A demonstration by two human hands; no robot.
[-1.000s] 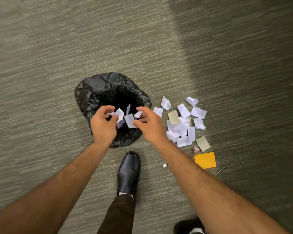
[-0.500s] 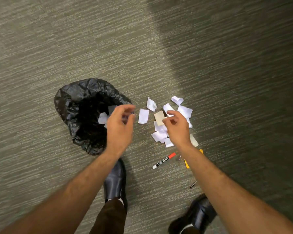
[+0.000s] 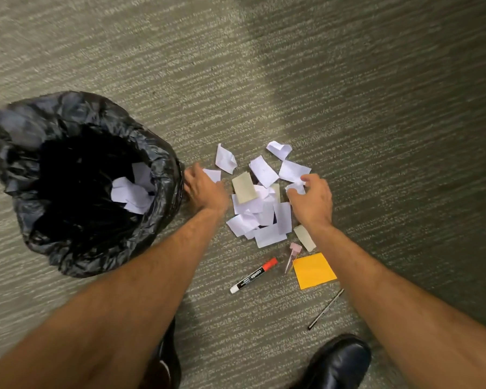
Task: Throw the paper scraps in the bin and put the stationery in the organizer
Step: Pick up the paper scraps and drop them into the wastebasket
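Your left hand (image 3: 205, 189) and right hand (image 3: 312, 202), both loosely curled and empty, flank the white paper scraps (image 3: 260, 211); the black-lined bin (image 3: 163, 175) sits just left.

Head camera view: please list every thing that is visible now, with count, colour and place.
bin: one, lined with black bag, left; white scraps inside.
paper scraps: many, mostly white, a few beige, piled on carpet right of the bin.
marker: one, white and black body, red cap, below the pile.
yellow note: one, right of the marker.
pink clip: one, small, beside the note; kind unclear.
thin pen: one, dark, below the note.
carpet: grey-green.
shoes: two, black, bottom.
left hand: on a scrap by the bin.
right hand: at a white scrap.
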